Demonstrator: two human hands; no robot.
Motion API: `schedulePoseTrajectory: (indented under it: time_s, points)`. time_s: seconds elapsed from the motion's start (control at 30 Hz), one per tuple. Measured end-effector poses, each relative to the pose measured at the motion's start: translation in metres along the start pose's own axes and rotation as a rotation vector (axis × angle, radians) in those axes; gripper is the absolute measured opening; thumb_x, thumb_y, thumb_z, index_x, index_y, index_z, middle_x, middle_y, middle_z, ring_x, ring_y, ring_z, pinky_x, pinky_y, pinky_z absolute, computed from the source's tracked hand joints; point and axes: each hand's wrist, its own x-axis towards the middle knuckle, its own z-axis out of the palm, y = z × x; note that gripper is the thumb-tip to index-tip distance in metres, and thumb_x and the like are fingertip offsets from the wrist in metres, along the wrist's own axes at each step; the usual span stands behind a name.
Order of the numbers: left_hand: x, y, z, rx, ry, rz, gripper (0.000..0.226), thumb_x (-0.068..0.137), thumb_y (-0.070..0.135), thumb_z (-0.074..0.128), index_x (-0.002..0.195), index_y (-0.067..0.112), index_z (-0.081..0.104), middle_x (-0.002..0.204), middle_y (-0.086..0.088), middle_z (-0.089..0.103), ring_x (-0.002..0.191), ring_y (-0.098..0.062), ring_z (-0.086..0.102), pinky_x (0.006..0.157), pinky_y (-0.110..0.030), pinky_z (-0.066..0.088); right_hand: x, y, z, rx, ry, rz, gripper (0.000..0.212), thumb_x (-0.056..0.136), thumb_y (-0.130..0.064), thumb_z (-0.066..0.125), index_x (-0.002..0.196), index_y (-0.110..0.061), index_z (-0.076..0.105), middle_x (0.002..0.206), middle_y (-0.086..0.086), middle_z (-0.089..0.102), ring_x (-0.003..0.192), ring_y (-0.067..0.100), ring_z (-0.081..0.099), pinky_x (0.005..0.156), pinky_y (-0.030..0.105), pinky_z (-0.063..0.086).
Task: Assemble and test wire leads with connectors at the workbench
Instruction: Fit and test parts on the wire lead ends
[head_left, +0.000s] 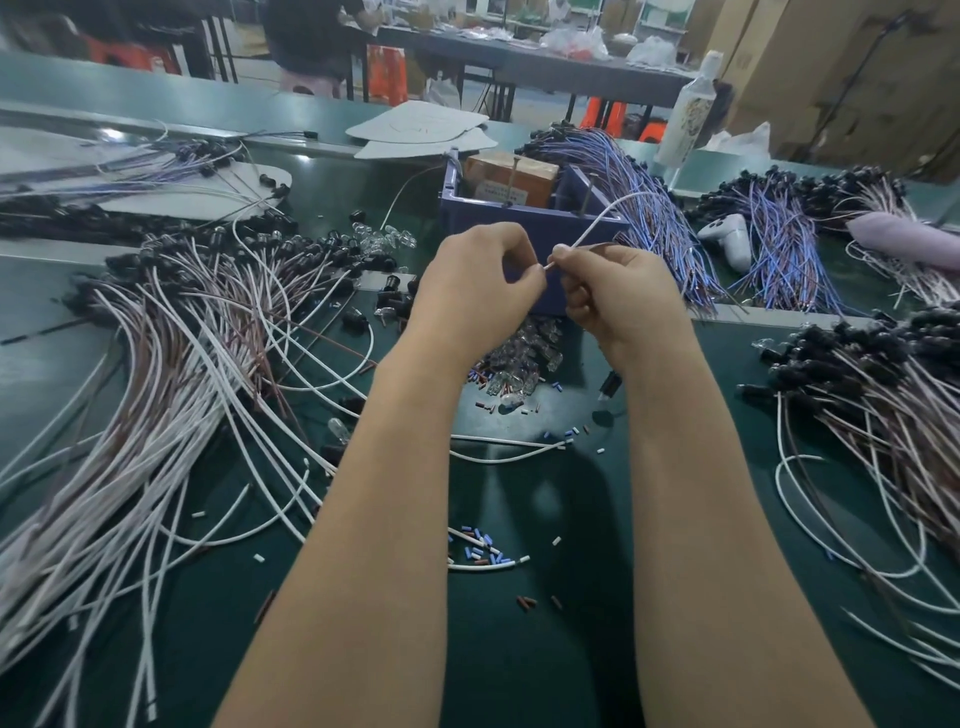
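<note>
Both hands are raised together over the middle of the green bench (519, 649). My right hand (618, 301) pinches a thin white wire lead (602, 221) near its end; the wire arcs up and to the right. My left hand (478, 291) has its fingers curled at the wire's tip, and what they hold is hidden. A heap of small clear bulbs (524, 358) lies just under the hands. White and brown leads with black connectors (197, 332) spread over the left of the bench.
A blue bin (524, 223) holding a brown box stands behind the hands. Blue and purple lead bundles (644, 197) lie at the right rear, more black-capped leads (878, 395) at the right. A white bottle (688, 111) stands behind. Cut insulation bits (483, 540) litter the bench.
</note>
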Motion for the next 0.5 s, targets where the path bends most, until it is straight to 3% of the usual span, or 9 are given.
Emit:
schedulePoseTrajectory:
  time_s: [0.1, 0.27, 0.5]
  points:
    - [0.001, -0.001, -0.002, -0.054, -0.036, -0.004, 0.011, 0.089, 0.023, 0.061, 0.082, 0.015, 0.065, 0.058, 0.014, 0.047, 0.052, -0.001, 0.042, 0.05, -0.011, 0.031, 0.0, -0.001, 0.001, 0.113, -0.032, 0.026, 0.014, 0.09, -0.006, 0.061, 0.075, -0.005, 0.061, 0.045, -0.006, 0.053, 0.039, 0.003, 0.042, 0.041, 0.014, 0.034]
    - [0.002, -0.002, -0.002, -0.044, -0.055, -0.033, 0.011, 0.09, 0.024, 0.06, 0.085, 0.015, 0.064, 0.077, 0.006, 0.058, 0.073, -0.014, 0.055, 0.065, -0.023, 0.039, -0.001, 0.001, 0.005, 0.144, -0.024, 0.039, 0.014, 0.09, -0.006, 0.061, 0.076, -0.005, 0.063, 0.046, -0.006, 0.055, 0.042, 0.003, 0.045, 0.043, 0.015, 0.037]
    - [0.002, -0.012, -0.012, 0.03, -0.075, -0.119, 0.009, 0.09, 0.019, 0.056, 0.087, 0.013, 0.062, 0.086, -0.001, 0.062, 0.082, -0.02, 0.059, 0.077, -0.03, 0.049, 0.004, -0.001, -0.012, 0.257, 0.106, 0.057, 0.017, 0.091, -0.006, 0.059, 0.075, -0.004, 0.062, 0.048, -0.003, 0.051, 0.04, 0.004, 0.043, 0.041, 0.014, 0.036]
